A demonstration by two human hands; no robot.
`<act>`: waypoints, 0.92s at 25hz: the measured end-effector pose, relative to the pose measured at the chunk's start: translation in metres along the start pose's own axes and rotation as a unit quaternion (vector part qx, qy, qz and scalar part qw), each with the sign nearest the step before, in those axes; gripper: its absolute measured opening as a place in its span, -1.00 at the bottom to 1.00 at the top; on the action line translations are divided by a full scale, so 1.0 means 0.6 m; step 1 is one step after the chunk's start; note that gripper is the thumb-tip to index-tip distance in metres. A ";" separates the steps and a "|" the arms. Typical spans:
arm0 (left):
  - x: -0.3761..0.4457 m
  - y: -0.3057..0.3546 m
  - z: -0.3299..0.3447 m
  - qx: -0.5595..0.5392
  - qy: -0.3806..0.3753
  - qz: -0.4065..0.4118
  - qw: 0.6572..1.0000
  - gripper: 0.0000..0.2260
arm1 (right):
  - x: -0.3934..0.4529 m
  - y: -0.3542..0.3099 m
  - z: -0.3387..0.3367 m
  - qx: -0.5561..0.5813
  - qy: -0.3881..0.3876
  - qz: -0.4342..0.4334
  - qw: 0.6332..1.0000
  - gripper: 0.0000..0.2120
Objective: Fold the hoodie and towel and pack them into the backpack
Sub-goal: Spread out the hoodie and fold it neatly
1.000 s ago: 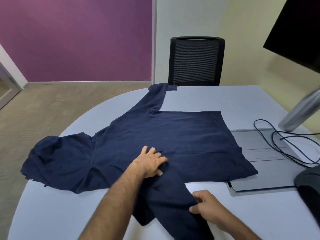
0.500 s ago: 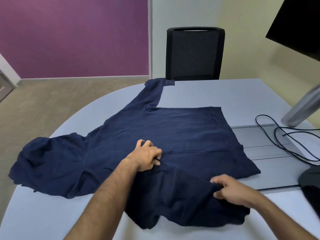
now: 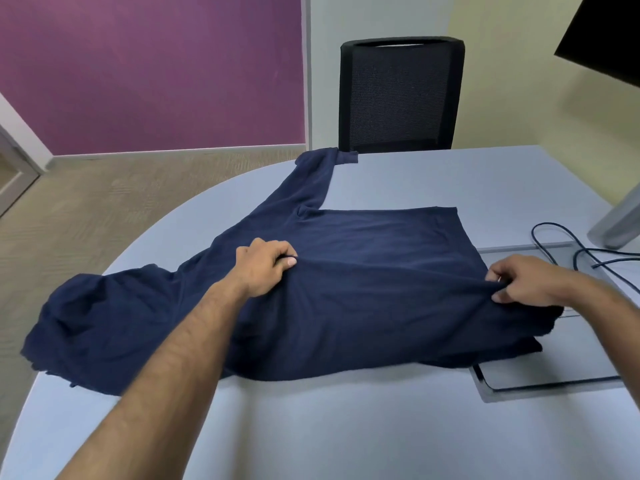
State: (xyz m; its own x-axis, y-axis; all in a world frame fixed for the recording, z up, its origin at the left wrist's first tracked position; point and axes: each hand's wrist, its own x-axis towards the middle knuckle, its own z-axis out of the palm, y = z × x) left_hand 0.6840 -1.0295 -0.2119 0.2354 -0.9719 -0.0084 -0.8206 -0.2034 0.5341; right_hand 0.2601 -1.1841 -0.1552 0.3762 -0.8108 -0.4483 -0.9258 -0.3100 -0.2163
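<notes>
The worktop (image 3: 346,427) in front of me is pale blue-grey, its left edge curving round and its far edge running straight. A navy hoodie (image 3: 363,271) lies spread across its middle, the hood bunched at the near left edge and one sleeve stretching to the far edge. At the right, a grey hatch panel (image 3: 561,368) is set flush into the surface, and the hoodie's right side overlaps it. Black cables (image 3: 568,247) loop over the far part of that panel. A silver monitor stand (image 3: 620,220) rests on the far right of the worktop.
</notes>
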 end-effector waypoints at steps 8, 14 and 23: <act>0.043 0.027 0.056 0.187 0.138 -0.076 0.970 -0.81 | 0.071 -0.010 0.066 -0.193 0.181 0.104 0.959 -0.74; -0.033 -0.025 0.088 0.088 0.112 0.143 0.979 -0.68 | 0.029 -0.006 0.201 -0.058 0.439 -0.088 0.892 -0.84; -0.125 -0.062 0.116 0.250 -0.029 0.387 0.887 -0.73 | -0.015 -0.144 0.350 -0.052 0.297 -0.287 0.909 -0.60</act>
State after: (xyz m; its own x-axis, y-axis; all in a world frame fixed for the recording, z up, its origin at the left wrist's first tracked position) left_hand 0.6609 -0.9571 -0.2900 -0.5152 -0.8445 0.1465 -0.8562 0.5148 -0.0431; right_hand 0.3445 -1.0459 -0.3146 0.7408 -0.6167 0.2663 -0.5937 -0.7865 -0.1701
